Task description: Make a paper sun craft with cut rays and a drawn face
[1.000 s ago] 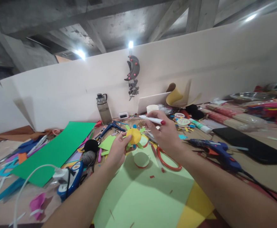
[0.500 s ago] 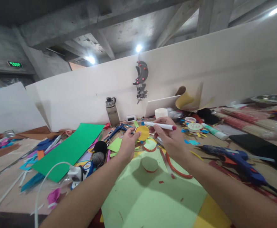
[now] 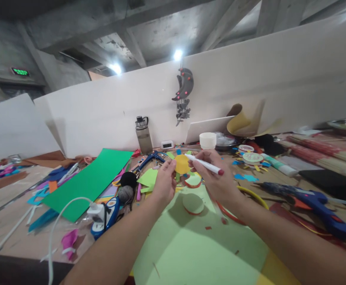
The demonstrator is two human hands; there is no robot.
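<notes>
Between the fingers of my left hand [image 3: 166, 179] is a round yellow disc [image 3: 182, 164], held up above the work surface with its flat face toward me. My right hand [image 3: 216, 170] grips a white marker [image 3: 205, 164] with a dark red end. The marker's other end points left, at the disc's upper right edge; whether it touches cannot be made out. Below the hands lies a pale green sheet [image 3: 196, 245]. On it rest a pale green disc with a red rim [image 3: 193, 203] and, farther back, another red-rimmed disc [image 3: 192, 179].
A green sheet [image 3: 90, 182], a black yarn ball [image 3: 128, 179] and a white plug [image 3: 97, 211] with its cable lie left. To the right is a blue glue gun [image 3: 315, 200]. A bottle [image 3: 143, 136] and paper cups [image 3: 208, 140] stand near the white wall panel [image 3: 107, 107].
The marker's left end has come to the disc's edge, and the marker now slopes more steeply. The yellow disc has turned slightly in my left hand. The whole view has shifted a little.
</notes>
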